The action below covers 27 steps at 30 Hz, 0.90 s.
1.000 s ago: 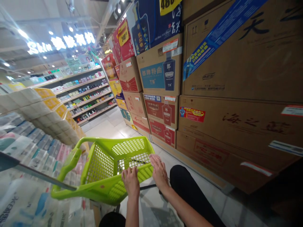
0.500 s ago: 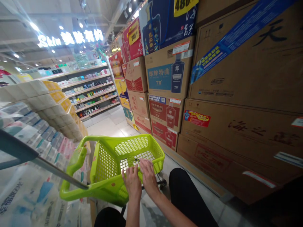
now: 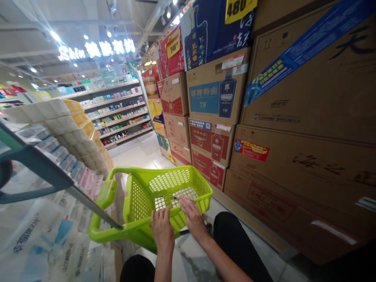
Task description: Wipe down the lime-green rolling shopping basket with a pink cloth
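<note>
A lime-green shopping cart (image 3: 138, 225) with a perforated plastic basket stands in front of me, its handle end to the left. My left hand (image 3: 163, 231) is closed over the near rim, fingers hooked across the edge. Farther along the same rim, toward the front end, my right hand (image 3: 192, 217) grips it with fingers bent over into the basket. The basket's white grid bottom shows. At the left, a grey plastic handle (image 3: 35, 168) on a metal pole slants down to the cart's handle end; its far side is out of view.
Stacked liquor cartons (image 3: 217, 90) form a wall along the right. Tissue packs (image 3: 58, 121) are piled on the left. Beyond a tiled aisle (image 3: 141, 149) stand shelves of small boxed goods (image 3: 123, 105) under a lit sign. My black-clad knees (image 3: 235, 235) flank my arms.
The view has swung slightly left, so cart and cartons sit farther right. The grey handle shows more fully. My right hand has slid a little along the rim, away from the left.
</note>
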Tool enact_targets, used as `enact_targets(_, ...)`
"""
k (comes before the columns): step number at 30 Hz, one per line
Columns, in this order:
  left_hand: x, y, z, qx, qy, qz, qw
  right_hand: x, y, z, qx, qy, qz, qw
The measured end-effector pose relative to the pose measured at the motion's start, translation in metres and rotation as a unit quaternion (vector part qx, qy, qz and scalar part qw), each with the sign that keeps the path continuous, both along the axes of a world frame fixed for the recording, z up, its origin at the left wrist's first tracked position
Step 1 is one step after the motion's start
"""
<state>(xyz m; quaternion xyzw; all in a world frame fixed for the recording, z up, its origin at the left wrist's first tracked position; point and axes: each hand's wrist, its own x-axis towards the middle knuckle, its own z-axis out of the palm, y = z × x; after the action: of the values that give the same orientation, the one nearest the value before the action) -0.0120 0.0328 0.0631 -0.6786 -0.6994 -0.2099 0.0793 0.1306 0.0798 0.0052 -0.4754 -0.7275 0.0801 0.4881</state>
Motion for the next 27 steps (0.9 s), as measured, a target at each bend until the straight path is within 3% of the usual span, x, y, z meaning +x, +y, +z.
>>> enact_targets(4, -0.008, -0.005, 0.005, 0.012, 0.001, 0.026, 1.0, 0.001, 0.004, 0.007, 0.001, 0.03, -0.121, 0.992)
enact_targets(9, -0.009, -0.008, 0.002, 0.012, -0.009, 0.016, 1.0, -0.029, -0.012, 0.011, 0.004, -0.046, -0.015, 0.999)
enact_targets(15, -0.025, -0.016, 0.008, 0.02, 0.002, 0.04, 0.999, -0.033, -0.008, 0.014, -0.002, -0.028, -0.128, 0.991)
enact_targets(20, -0.028, -0.022, 0.012, 0.021, -0.015, 0.021, 0.999, -0.058, -0.023, 0.018, 0.029, -0.102, 0.002, 0.994)
enact_targets(25, -0.05, -0.03, 0.024, 0.037, -0.032, 0.051, 0.997, -0.047, -0.012, 0.016, 0.006, -0.045, -0.104, 0.994)
enact_targets(27, -0.054, -0.031, 0.029, 0.041, -0.032, 0.063, 0.997, -0.062, -0.014, 0.019, 0.012, -0.04, -0.097, 0.994)
